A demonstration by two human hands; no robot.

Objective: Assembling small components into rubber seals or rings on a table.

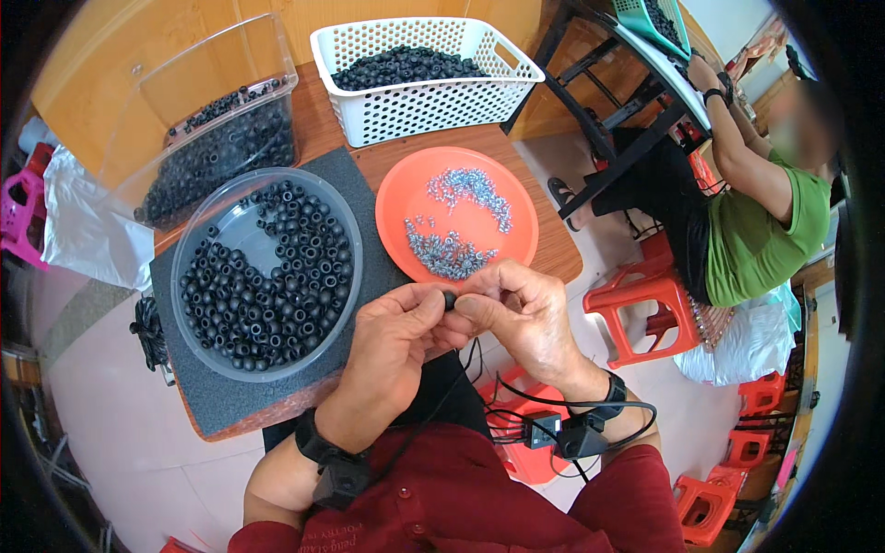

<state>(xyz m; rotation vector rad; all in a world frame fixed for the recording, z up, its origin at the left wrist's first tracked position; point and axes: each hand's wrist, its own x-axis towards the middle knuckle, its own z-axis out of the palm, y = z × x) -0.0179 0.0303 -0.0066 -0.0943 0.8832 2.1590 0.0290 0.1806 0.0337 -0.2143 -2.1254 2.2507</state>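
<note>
We've got the black bead (450,300) pinched in our left hand's (392,341) fingers, just off the desk's (550,230) near edge. Our right hand's (525,323) fingertips sit right at the bead's right side; can't tell if they pinch anything. Bead's hole axis hidden. Orange plate (395,207) lies just beyond both hands, bead bowl (348,207) left, nearer our left.

Down it looks from the wearer's own head, a wide fisheye view — over the dark red cloth shirt (442,498) at the lower edge, with the bare left hand (392,343) and bare right hand (532,318) close, near the middle. Forward it reaches across the brown wooden table (556,244) to the white perforated plastic basket (433,109) — and rightward, a green-shirted seated person (765,235) leans by the curving rim.
</note>
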